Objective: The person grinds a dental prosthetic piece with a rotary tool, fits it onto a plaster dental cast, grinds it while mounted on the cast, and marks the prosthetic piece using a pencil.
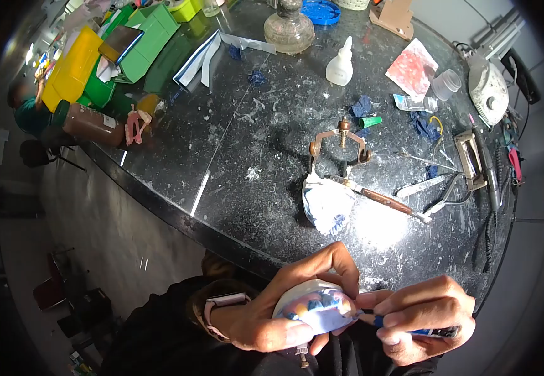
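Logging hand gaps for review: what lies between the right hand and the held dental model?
In the head view, the front end of a slim tool, held by the right hand, points at the dental model; contact is unclear.

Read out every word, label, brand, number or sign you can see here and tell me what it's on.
No text can be read.
Brown bottle: label's print too small.
White squeeze bottle: faint marking, too blurred.
Blue-and-white packet: too blurred.
Blue tool in the right hand: any marks too small.
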The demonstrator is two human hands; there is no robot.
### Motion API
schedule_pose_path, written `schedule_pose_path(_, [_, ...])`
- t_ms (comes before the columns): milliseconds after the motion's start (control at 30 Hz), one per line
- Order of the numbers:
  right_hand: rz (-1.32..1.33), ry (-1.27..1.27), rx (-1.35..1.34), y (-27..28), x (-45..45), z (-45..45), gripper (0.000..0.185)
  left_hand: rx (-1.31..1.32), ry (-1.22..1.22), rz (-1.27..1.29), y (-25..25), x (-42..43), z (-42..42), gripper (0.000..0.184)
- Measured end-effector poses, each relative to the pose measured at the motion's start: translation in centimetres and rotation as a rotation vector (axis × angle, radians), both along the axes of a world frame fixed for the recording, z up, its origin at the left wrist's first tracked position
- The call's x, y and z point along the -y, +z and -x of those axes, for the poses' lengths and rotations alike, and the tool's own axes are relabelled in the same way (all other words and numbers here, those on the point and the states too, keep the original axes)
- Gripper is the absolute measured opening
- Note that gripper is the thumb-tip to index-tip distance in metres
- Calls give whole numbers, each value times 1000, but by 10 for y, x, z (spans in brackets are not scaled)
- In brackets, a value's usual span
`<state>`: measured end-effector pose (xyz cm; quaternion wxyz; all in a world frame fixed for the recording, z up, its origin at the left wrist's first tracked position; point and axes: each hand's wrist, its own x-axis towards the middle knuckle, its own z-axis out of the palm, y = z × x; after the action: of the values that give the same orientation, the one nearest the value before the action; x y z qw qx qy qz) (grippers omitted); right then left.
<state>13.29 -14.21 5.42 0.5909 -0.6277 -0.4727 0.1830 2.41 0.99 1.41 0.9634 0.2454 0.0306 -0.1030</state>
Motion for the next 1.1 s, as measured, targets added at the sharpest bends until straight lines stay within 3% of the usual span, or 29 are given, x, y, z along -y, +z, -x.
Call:
schedule_pose_path(133, [19,-191,-142,-2,3,13,17,-78,-47,228,4,0,-3,49])
schedule_pose_path(267, [-54,-155,-89,-12,5,12,17,-379,-171,555,5,-4,2,60])
schedule_pose_path(367, [-107,-39,-10,-19,8,2,17,-363,-159,571,4,-2,1,58])
schedule_pose_path(967, [-97,-217,17,-23,3,9,17,-462,-213,650,11,-1,-7,55])
schedule_pose_path(1100, [-55,-265,-12,-24,4,12,20,-242,-237,847,-8,0,-2,49])
